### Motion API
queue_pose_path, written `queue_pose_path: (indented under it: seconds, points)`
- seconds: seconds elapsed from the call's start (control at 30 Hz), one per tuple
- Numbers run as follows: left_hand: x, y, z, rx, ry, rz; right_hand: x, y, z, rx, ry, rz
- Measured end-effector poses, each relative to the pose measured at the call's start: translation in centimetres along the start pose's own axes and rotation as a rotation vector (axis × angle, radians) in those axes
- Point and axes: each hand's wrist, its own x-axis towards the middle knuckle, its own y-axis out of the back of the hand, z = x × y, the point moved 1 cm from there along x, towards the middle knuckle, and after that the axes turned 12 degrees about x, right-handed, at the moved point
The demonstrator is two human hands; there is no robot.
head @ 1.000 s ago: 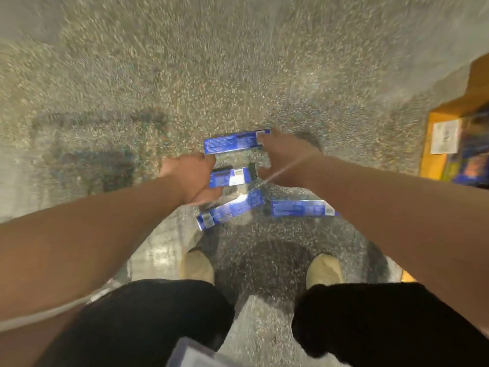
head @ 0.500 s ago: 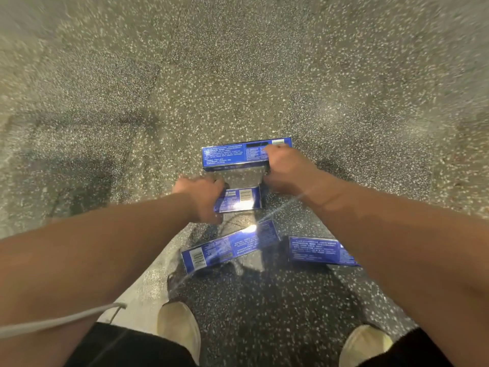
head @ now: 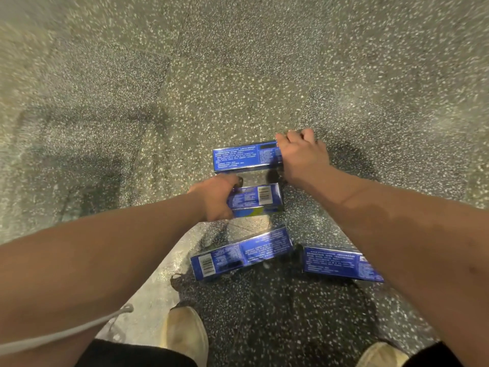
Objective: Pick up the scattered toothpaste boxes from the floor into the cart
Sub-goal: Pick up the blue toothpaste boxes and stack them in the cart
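Several blue toothpaste boxes lie on the speckled floor in front of my feet. My right hand point(head: 301, 156) is closed over the right end of the farthest box point(head: 244, 156). My left hand point(head: 215, 197) grips the left end of a shorter box point(head: 258, 197) with a barcode, just below the first. Two more boxes lie nearer me: a slanted box point(head: 242, 254) in the middle and another box point(head: 340, 263) partly hidden under my right forearm. No cart is in view.
The terrazzo floor point(head: 238, 75) stretches open ahead. My two light shoes point(head: 185, 335) stand at the bottom, one at the centre and one at the right corner. A white cord point(head: 66, 333) hangs across the lower left.
The camera has dropped closer to the floor. Both hands have closed further on their boxes, the right now wrapped over the far box's end, the left gripping the shorter box.
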Motion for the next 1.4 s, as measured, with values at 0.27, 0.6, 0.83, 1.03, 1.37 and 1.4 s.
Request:
queue_pose_path:
  seconds: [0.27,0.6,0.83,1.03,1.37,1.4]
  points:
    - [-0.1,0.1,-0.9,0.124,-0.101,0.081,0.6,-0.1,0.1,0.191,0.061,-0.112]
    - [0.1,-0.6,-0.2,0.446,-0.219,0.300,-0.5,-0.7,0.5,0.551,0.022,-0.279]
    - [1.3,0.0,1.7,0.391,-0.066,0.345,-1.3,-1.6,0.6,0.207,0.069,-0.407]
    - [2.3,0.0,-0.1,0.394,0.153,0.125,-2.8,-2.0,0.7,-0.039,0.146,-0.281]
    - [1.5,0.9,-1.9,0.149,0.095,0.052,-2.6,-0.7,1.3,0.279,0.136,-0.390]
    - [1.4,1.0,-2.2,0.107,0.082,0.055,-2.5,-0.1,1.3,0.415,0.099,-0.422]
